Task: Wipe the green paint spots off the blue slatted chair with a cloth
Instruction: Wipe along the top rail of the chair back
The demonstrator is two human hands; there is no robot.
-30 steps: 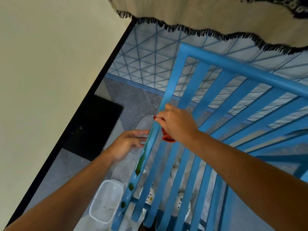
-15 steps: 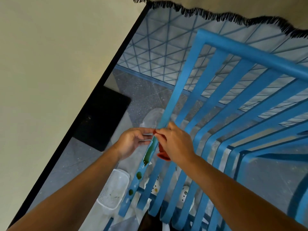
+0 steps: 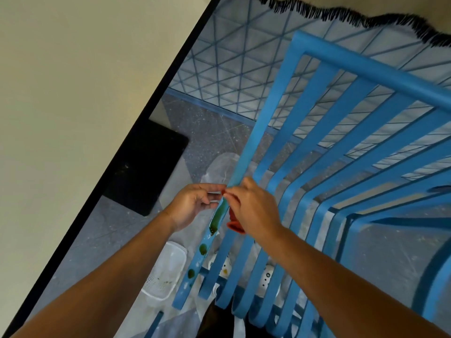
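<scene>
Since the frame a second ago our view has tilted up, so more of the blue slatted chair (image 3: 317,152) fills the right of the frame, and our left hand (image 3: 192,203) has closed in until its fingertips sit just beside the leftmost slat, almost meeting our right hand (image 3: 253,211); the green smear looks much as it did; nearest us, both forearms reach up from the lower edge toward the middle of the frame; low at centre left a white perforated basket (image 3: 166,272) lies on the floor beside the chair's front edge, and white objects with dark dots show through the slats just right of it, too hidden to name; on the leftmost slat two round green paint spots (image 3: 202,248) sit below a long wet green streak (image 3: 217,218), with pale flecks around them; our right hand is curled round a red cloth (image 3: 235,224), whose bunched end sticks out beneath the palm, and its fingertips rest on that slat just above the streak; our left hand hangs loosely curled on the slat's other side, holding nothing that we can see; beyond, a clear plastic bag (image 3: 219,167) lies on the speckled grey floor, a black mat (image 3: 146,167) lies to the left of it; a cream wall fills the upper left, and blue-lined tiles and a fringed cloth edge run along the top.
</scene>
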